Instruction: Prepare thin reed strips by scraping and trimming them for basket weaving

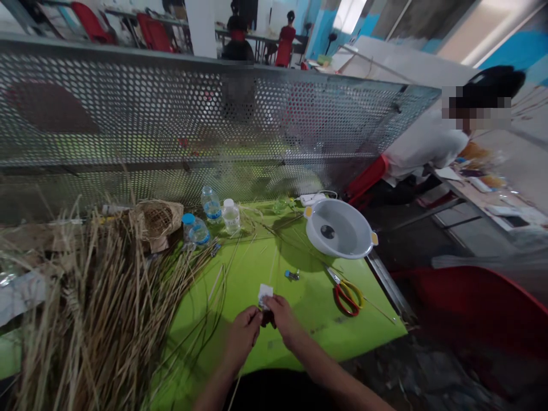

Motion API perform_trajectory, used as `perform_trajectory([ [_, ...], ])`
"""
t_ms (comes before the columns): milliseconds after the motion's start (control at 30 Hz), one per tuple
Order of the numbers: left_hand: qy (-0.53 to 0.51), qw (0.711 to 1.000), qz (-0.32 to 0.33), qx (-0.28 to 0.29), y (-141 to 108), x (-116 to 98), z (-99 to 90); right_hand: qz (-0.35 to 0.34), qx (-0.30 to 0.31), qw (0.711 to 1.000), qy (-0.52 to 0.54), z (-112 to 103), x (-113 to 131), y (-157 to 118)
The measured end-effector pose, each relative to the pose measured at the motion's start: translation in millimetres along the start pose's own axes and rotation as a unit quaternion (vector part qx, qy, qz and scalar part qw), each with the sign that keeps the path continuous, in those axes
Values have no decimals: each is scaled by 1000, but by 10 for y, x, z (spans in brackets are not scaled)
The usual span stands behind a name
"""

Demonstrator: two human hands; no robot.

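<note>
Near the front edge of the green table [240, 268], my two hands are close together. Between the thumb and fingers of my right hand [280, 317] is a small white square piece [265, 291] with dark marks on it. My left hand [247, 329] is closed in a pinch beside it; what those fingers hold is too small to make out. A small blue-ended metal clip-like item [291, 275] lies just beyond the hands. Off to the right rest scissors [346, 297] with one red and one yellow handle, blades pointing away from me.
Long dry straw strips [107, 308] heap over the left side, with a woven basket [156, 220] behind. Plastic bottles [211, 204] stand at the back. A grey-white basin [340, 228] holds water at right. A perforated metal screen [257, 120] borders the table; a person [428, 137] sits beyond.
</note>
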State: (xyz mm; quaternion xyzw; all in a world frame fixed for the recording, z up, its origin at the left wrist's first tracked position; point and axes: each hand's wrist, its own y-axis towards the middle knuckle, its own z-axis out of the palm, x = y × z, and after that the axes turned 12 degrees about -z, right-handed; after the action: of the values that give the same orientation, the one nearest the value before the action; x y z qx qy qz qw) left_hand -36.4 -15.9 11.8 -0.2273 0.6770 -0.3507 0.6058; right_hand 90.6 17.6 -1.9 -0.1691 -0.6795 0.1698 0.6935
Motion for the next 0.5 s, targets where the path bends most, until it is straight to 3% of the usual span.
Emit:
perform_trajectory([
  [200,11,999,0,39,-40,79,-3,-7,-52,999,-5,-60,37,79],
  [400,16,1000,9,13,-36,93,-22,3,6,1000,1,-19,37,-107],
  [500,41,999,5,16,-120,92,-34,-10,-35,999,-2,-80,64,-60],
])
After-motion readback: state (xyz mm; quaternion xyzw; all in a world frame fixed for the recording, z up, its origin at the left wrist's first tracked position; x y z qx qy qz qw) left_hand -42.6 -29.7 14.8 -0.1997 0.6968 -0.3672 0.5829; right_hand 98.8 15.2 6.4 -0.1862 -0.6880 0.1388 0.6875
